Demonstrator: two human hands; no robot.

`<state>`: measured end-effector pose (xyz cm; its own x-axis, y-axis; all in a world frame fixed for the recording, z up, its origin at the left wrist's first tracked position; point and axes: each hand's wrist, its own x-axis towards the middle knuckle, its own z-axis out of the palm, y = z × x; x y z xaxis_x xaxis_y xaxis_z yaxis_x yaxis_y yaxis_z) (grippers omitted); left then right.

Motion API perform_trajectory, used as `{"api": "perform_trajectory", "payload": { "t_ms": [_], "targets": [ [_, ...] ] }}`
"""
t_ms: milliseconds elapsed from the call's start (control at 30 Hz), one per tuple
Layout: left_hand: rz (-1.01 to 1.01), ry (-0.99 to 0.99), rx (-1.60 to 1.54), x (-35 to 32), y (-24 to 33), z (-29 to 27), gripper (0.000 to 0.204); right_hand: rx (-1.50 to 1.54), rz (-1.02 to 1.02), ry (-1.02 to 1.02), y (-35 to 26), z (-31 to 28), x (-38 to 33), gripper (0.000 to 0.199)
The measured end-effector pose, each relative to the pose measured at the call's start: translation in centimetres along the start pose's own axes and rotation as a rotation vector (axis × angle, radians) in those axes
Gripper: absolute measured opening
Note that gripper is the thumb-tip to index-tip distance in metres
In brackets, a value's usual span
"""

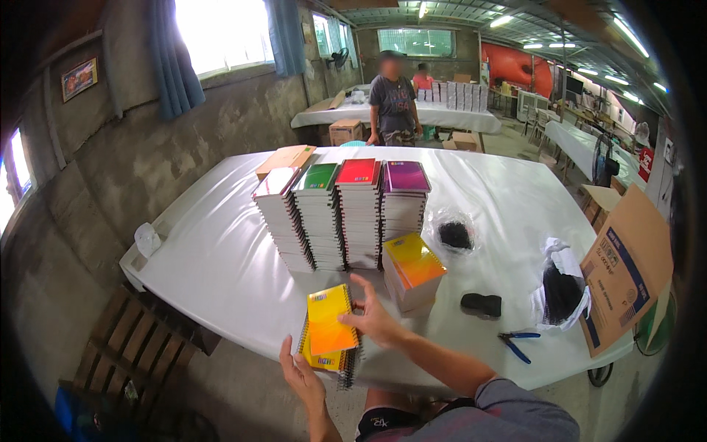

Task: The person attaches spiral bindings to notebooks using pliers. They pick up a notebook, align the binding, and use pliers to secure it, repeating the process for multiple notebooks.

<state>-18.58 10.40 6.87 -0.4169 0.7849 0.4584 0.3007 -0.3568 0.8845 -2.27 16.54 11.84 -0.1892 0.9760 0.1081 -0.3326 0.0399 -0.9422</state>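
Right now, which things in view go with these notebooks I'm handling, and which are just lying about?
Likely part of it:
yellow notebooks nearest you
yellow-topped stack
row of four notebook stacks
blue-handled pliers, perhaps
bagged black material, perhaps

Probably just lying about:
black pouch-like item
crumpled plastic bag at left
cardboard box
framed wall picture

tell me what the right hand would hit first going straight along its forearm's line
Likely the top yellow notebook in front of the person; the right hand's thumb seems to touch it, though depth is hard to judge.
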Motion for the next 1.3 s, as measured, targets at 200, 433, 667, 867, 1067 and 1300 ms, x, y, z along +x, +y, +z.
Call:
{"api": "perform_trajectory", "payload": {
  "t_ms": [200,433,667,867,1067,1300],
  "targets": [
    [-0.013,0.056,-0.266,-0.6,-1.8,1.9,0.047,-0.393,-0.059,-0.047,1.2,0.2,-1.0,0.074],
    [0.051,0.069,-0.068,-0.8,-2.9,1.8,0.024,-1.14,-0.045,-0.187,-0.5,0.8,-2.6,0.059],
    [-0.107,0.157,-0.273,-0.3,-2.1,2.1,0.026,-0.877,-0.474,0.042,-0.1,-1.4,-0.2,0.04],
    [-0.176,0.243,-0.503,-0.4,-1.2,3.2,0.042,-0.608,-0.394,0.001,6.0,-0.7,1.3,0.04],
    [-0.108,0.233,-0.41,0.1,-2.6,3.4,0.046,-0.232,-0.285,0.145,7.7,-0.6,1.9,0.032],
    [-0.167,0.182,-0.368,-0.3,-2.8,3.5,0.052,-0.124,-0.235,0.241,9.6,0.6,1.9,0.025]
  ]
}}
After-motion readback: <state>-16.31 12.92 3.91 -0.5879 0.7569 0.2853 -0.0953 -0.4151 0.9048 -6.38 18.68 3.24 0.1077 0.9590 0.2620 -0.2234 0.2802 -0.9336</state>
